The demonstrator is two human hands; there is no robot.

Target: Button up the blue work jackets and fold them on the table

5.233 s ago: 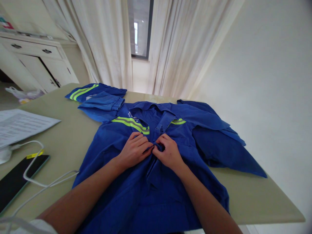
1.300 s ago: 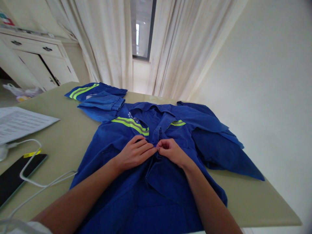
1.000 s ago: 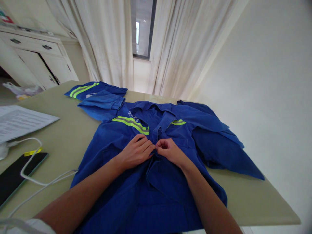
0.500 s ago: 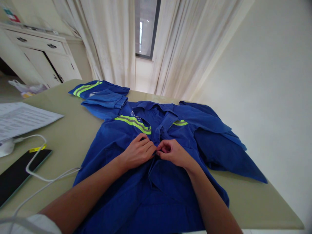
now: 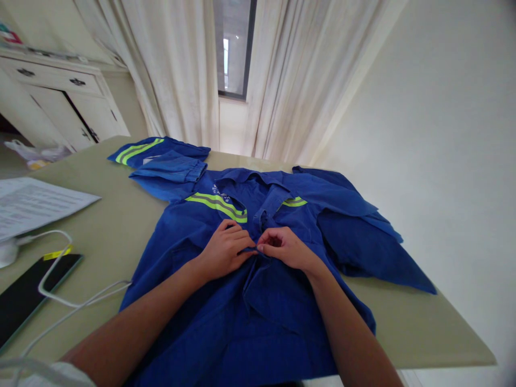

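A blue work jacket [image 5: 282, 317] with yellow-green and grey reflective stripes lies front up, its collar toward the far side and its sleeves spread to both sides. My left hand [image 5: 229, 246] pinches the front edge of the jacket near its middle. Thumb and index finger of my right hand [image 5: 284, 247] are closed on the same front edge, their tips close to the left fingertips. Above the hands the front placket [image 5: 272, 203] stands partly apart. Whatever small part lies between the fingertips is hidden.
The jacket rests on a pale green table [image 5: 133, 226]. At left are printed papers [image 5: 40, 204], a dark tablet-like device [image 5: 32, 295] with a yellow tag, and a white cable [image 5: 60, 301] reaching the jacket's edge. Curtains [image 5: 173, 70] and a white wall [image 5: 443, 134] stand beyond.
Both hands stay at the front edge. My right fingers have rounded into a wider loop, and the left fingers have shifted slightly. The whole view has moved a little.
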